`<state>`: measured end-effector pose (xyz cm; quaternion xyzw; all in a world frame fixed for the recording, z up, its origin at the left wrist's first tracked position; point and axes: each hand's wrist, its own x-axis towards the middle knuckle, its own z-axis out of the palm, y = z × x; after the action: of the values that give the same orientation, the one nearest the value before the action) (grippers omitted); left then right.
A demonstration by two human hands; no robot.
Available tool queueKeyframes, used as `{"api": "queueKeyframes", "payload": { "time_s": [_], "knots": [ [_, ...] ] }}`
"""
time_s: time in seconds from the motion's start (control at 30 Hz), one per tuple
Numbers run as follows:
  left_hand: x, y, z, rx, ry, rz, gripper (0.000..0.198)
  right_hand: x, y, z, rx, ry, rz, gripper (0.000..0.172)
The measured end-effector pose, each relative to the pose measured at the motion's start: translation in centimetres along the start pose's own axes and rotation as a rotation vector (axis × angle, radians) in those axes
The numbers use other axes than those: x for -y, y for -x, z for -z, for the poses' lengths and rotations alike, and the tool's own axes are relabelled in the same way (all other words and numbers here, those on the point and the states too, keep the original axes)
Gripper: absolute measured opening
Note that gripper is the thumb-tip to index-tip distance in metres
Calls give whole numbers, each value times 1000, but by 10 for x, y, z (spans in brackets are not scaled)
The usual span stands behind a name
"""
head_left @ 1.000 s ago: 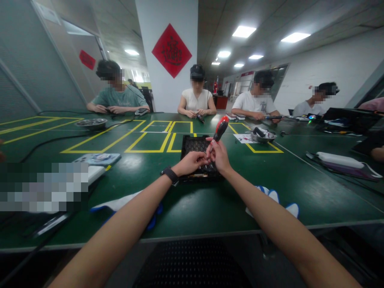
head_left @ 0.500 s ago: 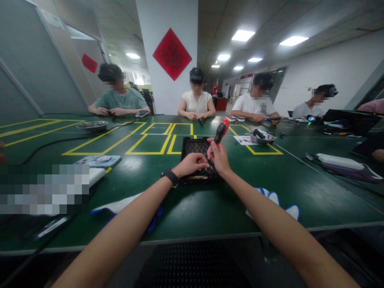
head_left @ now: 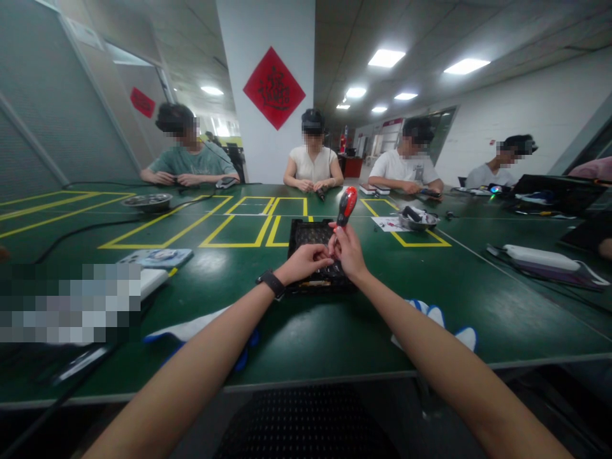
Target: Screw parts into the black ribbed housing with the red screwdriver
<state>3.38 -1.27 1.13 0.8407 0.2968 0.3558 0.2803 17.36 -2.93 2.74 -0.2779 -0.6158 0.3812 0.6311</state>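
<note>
My right hand [head_left: 349,253] is closed on a screwdriver [head_left: 345,207] with a red and black handle, which stands nearly upright over a black tray [head_left: 306,231]. My left hand [head_left: 306,260], with a black watch on the wrist, is pinched at the screwdriver's lower end; what it pinches is too small to make out. Both hands hover above the near half of the tray. The tray lies on the green table [head_left: 335,325] with small dark parts inside.
White and blue gloves lie by my left arm [head_left: 191,328] and by my right arm [head_left: 444,319]. A metal bowl [head_left: 146,201] sits far left, another bowl [head_left: 418,218] right. Several people sit across the table. A white power strip [head_left: 540,257] lies at right.
The screwdriver handle has swung from leaning right to nearly upright. My hands have stayed over the tray.
</note>
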Motion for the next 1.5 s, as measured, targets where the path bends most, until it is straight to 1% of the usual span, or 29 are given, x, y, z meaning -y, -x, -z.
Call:
{"api": "queueKeyframes", "payload": {
  "time_s": [0.1,0.27,0.37,0.5,0.6,0.8,0.9,1.03,1.2,1.4,1.5],
  "knots": [
    [0,0,-1,-41,-50,26,35,0,0,-1,4,3,12,34],
    [-2,1,0,-24,-93,-4,33,-1,-1,-1,19,-28,6,34],
    [-3,1,2,2,-109,-49,28,-1,-1,0,28,-38,-18,35],
    [-5,1,2,62,-50,-86,24,-1,-1,1,59,-31,-52,37],
    [-5,1,1,58,-39,-82,26,0,0,0,56,-11,-32,37],
    [-4,1,0,8,-61,-17,34,2,0,-1,-15,4,32,34],
    [-4,1,0,2,-76,-16,33,1,0,-1,9,-10,22,31],
    [-6,1,1,28,-111,-45,27,-3,-2,0,49,-36,-2,27],
    [-9,2,2,56,-90,-85,24,-4,-3,1,66,-33,-31,28],
    [-9,2,0,34,0,-25,27,1,0,-1,20,-2,9,29],
    [-9,2,0,32,-3,-25,29,3,1,-2,11,-3,25,29]
  ]
}}
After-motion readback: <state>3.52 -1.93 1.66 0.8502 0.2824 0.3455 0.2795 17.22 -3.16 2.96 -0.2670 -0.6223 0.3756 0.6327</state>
